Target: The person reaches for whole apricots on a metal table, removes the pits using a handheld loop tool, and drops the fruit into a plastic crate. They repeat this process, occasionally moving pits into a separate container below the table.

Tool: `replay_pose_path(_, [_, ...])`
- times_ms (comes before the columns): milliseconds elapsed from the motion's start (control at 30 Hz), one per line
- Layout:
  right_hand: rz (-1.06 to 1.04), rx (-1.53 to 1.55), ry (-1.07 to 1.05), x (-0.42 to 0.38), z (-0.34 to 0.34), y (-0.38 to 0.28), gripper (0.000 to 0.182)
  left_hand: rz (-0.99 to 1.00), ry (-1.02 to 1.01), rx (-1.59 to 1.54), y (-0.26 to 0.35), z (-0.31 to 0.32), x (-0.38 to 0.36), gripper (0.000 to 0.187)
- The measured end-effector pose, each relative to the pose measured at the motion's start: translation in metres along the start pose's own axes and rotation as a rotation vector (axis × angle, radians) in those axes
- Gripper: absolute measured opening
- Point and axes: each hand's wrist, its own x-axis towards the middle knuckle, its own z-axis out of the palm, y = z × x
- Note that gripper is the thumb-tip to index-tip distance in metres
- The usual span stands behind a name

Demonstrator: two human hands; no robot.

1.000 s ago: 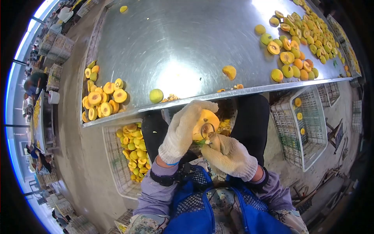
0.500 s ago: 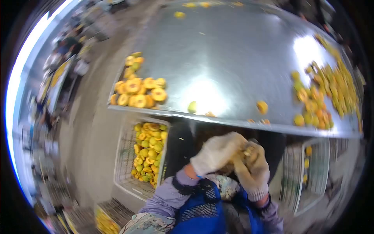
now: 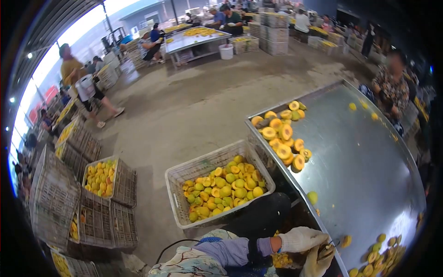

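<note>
My left hand [image 3: 302, 239], in a whitish knit glove, is at the lower right of the head view, beside the near edge of the metal table [image 3: 355, 184]. Just below it, my right hand [image 3: 317, 261] wears a soiled cream glove. Both hands are closed and held together, fingers curled. Something small and dark shows at the right fingers, too small to name; what the left fingers hold is hidden. Closest on the table is a cut yellow fruit half [image 3: 346, 241]. Pitted halves [image 3: 286, 133] are heaped at its far left corner, and more fruit pieces [image 3: 380, 258] lie lower right.
A plastic crate [image 3: 173, 191] of fruit halves stands on the floor left of the table. Stacked crates [image 3: 55, 198] rise at far left. A person [image 3: 76, 74] carries a bucket on the walkway; another person [image 3: 391, 87] is across the table. Further workers and tables fill the background.
The head view has swung left and up, bringing the crates, the walkway and other people into sight. My hands stay together and now appear lower right, close to the table edge.
</note>
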Motion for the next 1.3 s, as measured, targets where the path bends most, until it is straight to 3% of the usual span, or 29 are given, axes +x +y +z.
replay_pose_path(133, [-0.001, -0.101, -0.005, 0.000, 0.010, -0.004, 0.029, 0.015, 0.092, -0.042, -0.017, 0.003, 0.001, 0.047])
replay_pose_path(167, [0.089, -0.296, -0.023, -0.001, 0.007, -0.012, 0.033, 0.248, 0.180, 0.162, -0.035, 0.012, 0.009, 0.044])
replay_pose_path(200, [0.074, -0.292, -0.033, -0.001, 0.012, -0.009, 0.033, 0.478, 0.263, 0.372, -0.045, 0.014, 0.015, 0.041])
replay_pose_path(233, [0.010, -0.243, 0.030, -0.002, 0.018, -0.013, 0.034, 0.350, 0.136, 0.280, -0.040, 0.008, 0.016, 0.035])
replay_pose_path(267, [-0.052, -0.193, 0.097, -0.002, 0.023, -0.020, 0.036, 0.352, 0.145, 0.284, -0.038, 0.007, 0.014, 0.035])
replay_pose_path(300, [0.119, -0.226, 0.119, -0.007, 0.022, -0.029, 0.039, 0.458, 0.193, 0.349, -0.038, 0.008, 0.010, 0.035])
replay_pose_path(333, [0.112, -0.220, 0.121, -0.007, 0.022, -0.029, 0.039, 0.564, 0.240, 0.416, -0.036, 0.007, 0.007, 0.035])
replay_pose_path(367, [0.112, -0.138, 0.096, -0.006, 0.022, -0.026, 0.040, 0.356, 0.145, 0.301, -0.032, 0.004, 0.007, 0.042])
replay_pose_path(400, [0.114, -0.057, 0.071, -0.006, 0.021, -0.021, 0.041, 0.361, 0.148, 0.310, -0.027, 0.002, 0.006, 0.042])
replay_pose_path(433, [-0.059, -0.082, 0.066, -0.004, 0.018, -0.010, 0.040, 0.257, 0.128, 0.188, -0.022, 0.001, 0.003, 0.047])
replay_pose_path(467, [-0.063, -0.077, 0.070, -0.001, 0.014, 0.000, 0.040, 0.152, 0.106, 0.066, -0.020, 0.000, 0.002, 0.053])
replay_pose_path(567, [-0.191, -0.341, 0.037, 0.002, 0.009, 0.015, 0.036, 0.150, 0.133, 0.076, -0.017, 0.002, 0.001, 0.058])
replay_pose_path(633, [-0.021, -0.176, 0.045, -0.001, 0.010, 0.017, 0.033, 0.137, 0.136, 0.104, -0.019, 0.005, 0.003, 0.057])
replay_pose_path(733, [0.137, 0.014, 0.138, -0.013, 0.018, -0.010, 0.030, 0.287, 0.178, 0.183, -0.022, 0.011, 0.004, 0.059])
replay_pose_path(800, [0.059, 0.056, 0.125, -0.010, 0.014, 0.009, 0.029, 0.152, 0.089, 0.039, -0.007, 0.007, -0.003, 0.060])
replay_pose_path(933, [-0.149, 0.009, 0.018, -0.006, -0.001, 0.035, 0.028, 0.141, 0.103, 0.047, -0.005, 0.015, -0.001, 0.061])
replay_pose_path(1000, [-0.118, 0.073, 0.063, -0.010, -0.001, 0.010, 0.028, 0.123, 0.122, 0.082, -0.003, 0.021, 0.001, 0.060])
replay_pose_path(1067, [0.040, -0.101, 0.056, -0.012, -0.006, -0.008, 0.029, 0.146, 0.108, 0.108, 0.001, 0.017, -0.001, 0.058])
replay_pose_path(1133, [0.135, -0.017, 0.086, -0.012, -0.003, 0.002, 0.030, 0.176, 0.147, 0.187, -0.009, 0.027, 0.007, 0.057])
replay_pose_path(1167, [0.115, -0.011, 0.054, -0.010, 0.002, -0.005, 0.030, 0.207, 0.172, 0.267, -0.008, 0.025, 0.006, 0.055])
replay_pose_path(1200, [0.124, 0.048, 0.191, -0.011, 0.007, -0.023, 0.032, 0.173, 0.172, 0.123, -0.006, 0.022, 0.006, 0.054])
replay_pose_path(1300, [0.111, 0.039, 0.155, -0.005, 0.015, -0.023, 0.034, 0.128, 0.196, 0.102, 0.003, 0.011, 0.001, 0.054])
